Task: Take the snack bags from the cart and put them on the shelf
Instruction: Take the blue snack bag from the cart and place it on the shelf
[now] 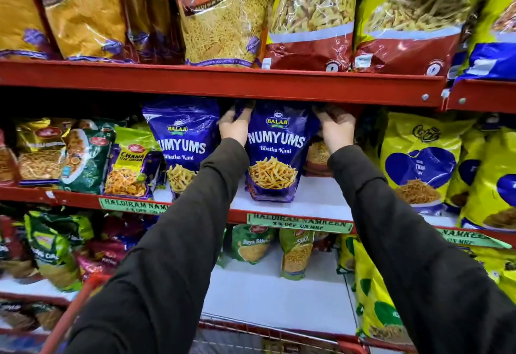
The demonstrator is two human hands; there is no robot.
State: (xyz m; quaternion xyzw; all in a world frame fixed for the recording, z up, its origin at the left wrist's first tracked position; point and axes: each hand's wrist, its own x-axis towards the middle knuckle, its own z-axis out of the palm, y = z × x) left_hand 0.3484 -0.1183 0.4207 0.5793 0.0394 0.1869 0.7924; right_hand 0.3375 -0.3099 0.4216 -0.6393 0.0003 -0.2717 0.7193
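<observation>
— Fingers [242, 112] of the left hand [233, 127] are curled over the upper left corner of a purple snack bag [275, 155], and the right hand [336, 127] is closed in the same way on its upper right corner. Do you see it so?

— Yes. Both hands grip the top edge, just under the red metal shelf rail [223, 81] in the centre of the frame. The bag stands upright on the white shelf board [315, 200] of the middle shelf.

— What is written on it?

— "BALAJI" in a small yellow badge, then "NUMYUMS" in big white letters, and under it "Bhatha Kani". Below is a picture of thin yellow sticks. The material is glossy plastic film, a little wrinkled.

— And beside it?

— A second bag of the same kind [181, 144] stands just to the left, partly hidden by the dark left sleeve [178, 242]. More to the left is a yellow and purple pack [128, 169] with "CHANA" on it.

— Any price labels?

— A green strip [300, 223] on the shelf edge, lower centre: "HALDIRAM NAMKEEN, 3 % OFF ON MRP". In the upper part, a large clear bag [220, 18] of fine yellow strands reads "BHUJIA". At the bottom left, the red rim of the cart [69, 317] is seen.
</observation>
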